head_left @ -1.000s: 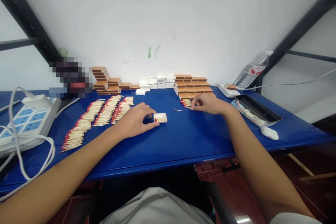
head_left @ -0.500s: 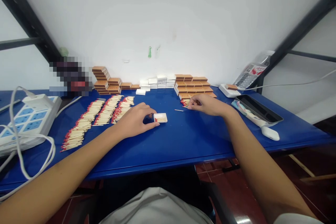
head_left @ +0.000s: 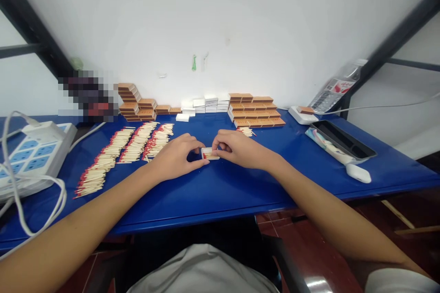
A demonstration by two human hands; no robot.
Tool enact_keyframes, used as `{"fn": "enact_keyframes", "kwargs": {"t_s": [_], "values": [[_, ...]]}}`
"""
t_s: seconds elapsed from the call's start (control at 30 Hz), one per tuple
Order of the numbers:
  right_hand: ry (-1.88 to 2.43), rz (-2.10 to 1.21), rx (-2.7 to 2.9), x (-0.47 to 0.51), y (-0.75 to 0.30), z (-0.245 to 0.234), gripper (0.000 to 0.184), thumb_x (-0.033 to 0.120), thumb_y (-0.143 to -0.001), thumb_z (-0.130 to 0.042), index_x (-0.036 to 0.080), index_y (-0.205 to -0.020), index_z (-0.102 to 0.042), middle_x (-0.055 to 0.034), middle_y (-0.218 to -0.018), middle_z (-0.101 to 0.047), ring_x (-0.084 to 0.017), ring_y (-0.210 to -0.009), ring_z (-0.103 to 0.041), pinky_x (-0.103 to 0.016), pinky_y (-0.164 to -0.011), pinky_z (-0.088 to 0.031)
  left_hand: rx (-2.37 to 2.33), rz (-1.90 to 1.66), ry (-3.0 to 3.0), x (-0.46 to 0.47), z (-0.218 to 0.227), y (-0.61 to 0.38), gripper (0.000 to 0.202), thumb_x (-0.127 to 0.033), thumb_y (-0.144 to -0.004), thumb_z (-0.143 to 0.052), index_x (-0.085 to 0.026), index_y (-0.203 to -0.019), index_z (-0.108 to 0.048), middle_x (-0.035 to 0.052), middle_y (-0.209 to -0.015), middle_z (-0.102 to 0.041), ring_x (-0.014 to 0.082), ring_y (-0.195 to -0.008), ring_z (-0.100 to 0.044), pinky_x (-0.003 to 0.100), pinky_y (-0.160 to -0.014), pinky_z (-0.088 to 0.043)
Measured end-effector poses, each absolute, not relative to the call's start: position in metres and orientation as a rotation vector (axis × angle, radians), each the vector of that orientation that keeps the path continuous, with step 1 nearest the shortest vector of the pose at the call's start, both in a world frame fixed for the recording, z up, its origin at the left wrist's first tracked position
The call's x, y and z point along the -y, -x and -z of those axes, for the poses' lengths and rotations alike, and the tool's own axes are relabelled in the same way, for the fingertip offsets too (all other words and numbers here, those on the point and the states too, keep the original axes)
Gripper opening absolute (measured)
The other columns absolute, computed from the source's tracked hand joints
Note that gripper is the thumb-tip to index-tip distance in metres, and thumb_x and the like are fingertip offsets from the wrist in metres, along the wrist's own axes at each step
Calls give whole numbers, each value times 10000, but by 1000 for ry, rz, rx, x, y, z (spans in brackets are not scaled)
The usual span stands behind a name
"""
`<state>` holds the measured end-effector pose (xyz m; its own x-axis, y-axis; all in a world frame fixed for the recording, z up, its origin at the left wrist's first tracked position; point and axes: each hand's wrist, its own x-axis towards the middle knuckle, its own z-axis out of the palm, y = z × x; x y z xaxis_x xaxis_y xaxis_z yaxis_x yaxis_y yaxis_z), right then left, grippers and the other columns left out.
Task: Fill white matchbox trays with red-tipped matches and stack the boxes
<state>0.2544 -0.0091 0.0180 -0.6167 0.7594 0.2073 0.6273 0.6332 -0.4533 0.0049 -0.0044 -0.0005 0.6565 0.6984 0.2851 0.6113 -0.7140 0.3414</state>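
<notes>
Tray (head_left: 208, 153) between hands, matches (head_left: 123, 151) left

White wall (head_left: 240, 18), blue table (head_left: 220, 192), red floor (head_left: 309, 256).

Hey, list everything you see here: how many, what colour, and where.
table: one, blue, under everything
tray: one, white, centre, between the hands, matches inside
matches: many, red-tipped, rows at left
brown boxes: many, stacked at the back, left and right groups
white boxes: several, stacked back centre
power strip: one, white and blue, far left, with cables
bottle: one, clear, tilted, back right
black case: one, right side
left hand: grips the tray's left end
right hand: fingers at the tray's right end
</notes>
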Motion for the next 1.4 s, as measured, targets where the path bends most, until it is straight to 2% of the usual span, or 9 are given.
{"fn": "enact_keyframes", "kwargs": {"t_s": [0.2, 0.4, 0.57, 0.67, 0.8, 1.03, 1.23, 1.4], "values": [[1290, -339, 2332, -12, -304, -20, 259, 416, -984, -621, 196, -875, -705, -13, -730, -599, -170, -681, -518, -306, -660, -346, -1082, -590, -2652, 2, -1, -1, 356, -530, -944, -700, -242, -1148, -748, 55, -972, -709, 258, -960, -629, 372, -810, -486], [1391, -465, 2368, -28, -327, -11, 301, 481, -877, -706, 181, -878, -730, -31, -791, -638, -172, -714, -552, -287, -651, -376, -1087, -589, -2646, 2, -3, 0, 363, -536, -949, -692, -234, -1142, -747, 55, -969, -706, 258, -969, -625, 371, -809, -485], [1426, -590, 2440, -28, -326, -11, 289, 460, -903, -656, 181, -869, -723, -55, -811, -687, -181, -719, -568, -289, -661, -393, -1106, -595, -2648, 3, -5, 1, 355, -524, -950, -697, -230, -1142, -745, 54, -966, -712, 259, -969, -626, 378, -820, -482], [1549, -530, 2377, -30, -341, -14, 268, 436, -893, -656, 177, -867, -719, -69, -823, -709, -192, -721, -581, -296, -653, -386, -1102, -589, -2653, 2, -5, 2, 342, -500, -950, -706, -233, -1159, -745, 53, -974, -716, 258, -984, -625, 378, -829, -481], [1663, -425, 2363, -34, -362, -15, 275, 449, -903, -633, 187, -862, -706, -49, -757, -668, -188, -680, -549, -298, -618, -354, -1105, -583, -2657, 2, -4, 2, 346, -502, -952, -706, -232, -1165, -746, 55, -984, -715, 255, -988, -626, 376, -831, -480], [1600, -484, 2383, -40, -363, -9, 296, 465, -922, -616, 190, -867, -710, -67, -804, -698, -202, -709, -571, -314, -633, -361, -1106, -586, -2658, 3, -3, 2, 340, -504, -950, -708, -230, -1147, -746, 50, -965, -708, 252, -965, -621, 370, -815, -473], [1599, -465, 2376, -41, -362, -8, 250, 411, -921, -616, 190, -864, -717, -66, -800, -703, -199, -704, -582, -309, -635, -369, -1111, -577, -2661, 3, -4, 2, 345, -517, -954, -698, -226, -1134, -745, 50, -965, -705, 248, -958, -622, 370, -809, -476], [1598, -472, 2378, -42, -364, -7, 279, 443, -920, -626, 186, -868, -724, -64, -784, -695, -199, -695, -570, -313, -628, -364, -1102, -584, -2663, 2, -3, 3, 340, -498, -954, -706, -232, -1162, -743, 48, -967, -709, 248, -973, -622, 368, -815, -480]]}}
